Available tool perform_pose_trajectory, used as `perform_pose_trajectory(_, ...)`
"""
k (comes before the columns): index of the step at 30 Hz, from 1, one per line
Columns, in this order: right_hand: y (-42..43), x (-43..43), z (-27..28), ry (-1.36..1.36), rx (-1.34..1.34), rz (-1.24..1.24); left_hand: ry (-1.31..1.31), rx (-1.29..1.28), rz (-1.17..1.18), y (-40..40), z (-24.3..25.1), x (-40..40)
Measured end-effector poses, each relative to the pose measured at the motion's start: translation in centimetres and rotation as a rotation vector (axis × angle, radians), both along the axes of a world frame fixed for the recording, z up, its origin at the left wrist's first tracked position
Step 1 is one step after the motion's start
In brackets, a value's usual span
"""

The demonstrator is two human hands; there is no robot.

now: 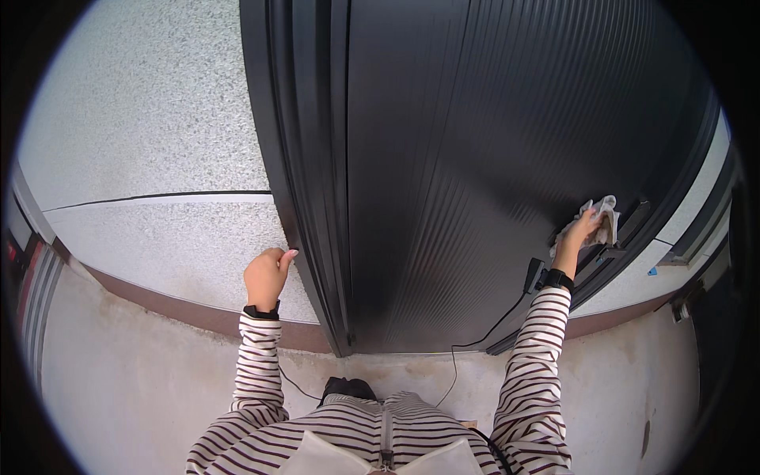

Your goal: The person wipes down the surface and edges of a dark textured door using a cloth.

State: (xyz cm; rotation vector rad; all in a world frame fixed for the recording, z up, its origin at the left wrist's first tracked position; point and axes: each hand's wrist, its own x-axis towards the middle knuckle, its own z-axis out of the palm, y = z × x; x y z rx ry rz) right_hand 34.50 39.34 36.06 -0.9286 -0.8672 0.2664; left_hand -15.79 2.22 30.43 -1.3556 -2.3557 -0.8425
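A dark ribbed door point(415, 178) stands before me in a dark frame point(297, 148). On its right part, beside the door handle point(611, 253), my right hand point(579, 231) holds a crumpled whitish cloth point(607, 217) against the panel. Grey-brown stains mark the cloth. My left hand point(265, 276) is raised at the left edge of the door frame, fingers curled and thumb pointing to the frame. I see nothing in it; the inside of the palm is hidden. Each wrist bears a black strap, and a black device point(534, 275) sits by the right one.
Speckled light wall point(160, 119) with a reddish-brown base strip point(178, 306) flanks the door. A thin black cable point(475, 343) hangs from the right wrist's device towards my body. Concrete floor point(136, 380) lies below. A blue item point(652, 271) is at the right wall.
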Motion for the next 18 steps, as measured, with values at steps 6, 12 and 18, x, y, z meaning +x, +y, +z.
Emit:
perform_pose_trajectory(6, -6.0, -7.0, -5.3, 0.323, -0.12, 0.239, 0.033, 0.013, -0.022, 0.9, -0.7, -0.2)
perform_pose_trajectory(12, -10.6, -16.2, 5.1, -0.335, 0.109, 0.221, 0.03, 0.023, -0.051, 1.1, -2.9, -1.3)
perform_pose_trajectory(18, -16.4, -29.2, 15.9, -0.725, 0.401, 0.281, 0.114, 0.086, -0.174, 2.8, 0.2, -1.7)
